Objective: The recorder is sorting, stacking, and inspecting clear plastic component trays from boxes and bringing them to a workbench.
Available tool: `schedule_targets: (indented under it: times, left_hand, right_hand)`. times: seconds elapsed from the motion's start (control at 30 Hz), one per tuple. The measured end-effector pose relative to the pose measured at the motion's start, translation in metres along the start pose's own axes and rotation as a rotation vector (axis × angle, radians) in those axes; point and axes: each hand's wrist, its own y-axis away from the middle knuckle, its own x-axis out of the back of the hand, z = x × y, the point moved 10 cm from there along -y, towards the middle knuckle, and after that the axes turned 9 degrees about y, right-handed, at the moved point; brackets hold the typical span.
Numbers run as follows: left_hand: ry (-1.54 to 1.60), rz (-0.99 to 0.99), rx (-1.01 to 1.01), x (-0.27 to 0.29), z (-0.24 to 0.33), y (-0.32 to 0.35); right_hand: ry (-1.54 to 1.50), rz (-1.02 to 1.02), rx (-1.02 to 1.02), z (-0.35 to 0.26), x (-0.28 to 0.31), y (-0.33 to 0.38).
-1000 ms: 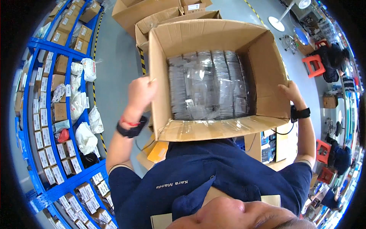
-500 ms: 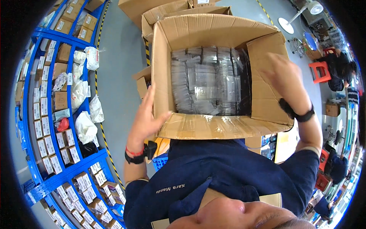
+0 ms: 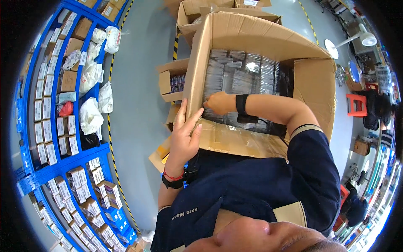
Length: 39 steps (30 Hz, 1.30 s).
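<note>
A large open cardboard box [image 3: 239,140] stands tilted in front of me, packed with rows of clear plastic packs [image 3: 239,77]. My right hand [image 3: 221,103] reaches into it at the near left corner. Its fingers are curled down among the packs, and their tips are hidden, so what they grip cannot be made out. My left hand [image 3: 187,136] rests against the outside of the box's left wall, fingers stretched out toward the upper edge and holding nothing.
Behind stand more open cartons [image 3: 191,19], with a smaller carton [image 3: 172,80] left of the box. Blue shelving [image 3: 67,161] with boxes and white bags lines the left. At right are a white lamp [image 3: 368,39], a red stool [image 3: 356,105] and people in dark clothes [image 3: 380,111].
My right hand has moved from the box's right flap down into its near left corner. The box now sits further right in view, and my left hand remains at its left wall.
</note>
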Motion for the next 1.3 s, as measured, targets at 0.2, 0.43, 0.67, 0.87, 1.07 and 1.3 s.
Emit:
schedule_targets:
  times: [0.2, 0.43, 0.67, 0.87, 1.07, 1.3]
  left_hand:
    - [0.043, 0.012, -0.004, 0.005, -0.004, 0.004]
    - [0.096, 0.030, -0.041, 0.003, -0.008, 0.003]
    - [0.095, 0.027, -0.062, 0.001, -0.006, 0.005]
    - [0.112, 0.026, -0.064, -0.002, -0.010, 0.002]
    - [0.127, 0.037, -0.051, 0.004, -0.007, 0.002]
    - [0.131, 0.025, -0.066, 0.001, -0.007, 0.000]
  right_hand:
    - [0.047, 0.175, -0.060, 0.002, 0.000, 0.002]
    - [-0.008, 0.200, -0.204, 0.053, -0.002, 0.041]
    - [0.017, 0.562, -0.154, 0.048, 0.002, 0.063]
    - [-0.307, 0.626, -0.245, 0.076, 0.019, 0.076]
    - [-1.417, 0.361, -0.453, 0.125, 0.007, 0.084]
    - [-1.586, 0.397, -0.469, 0.130, 0.014, 0.102]
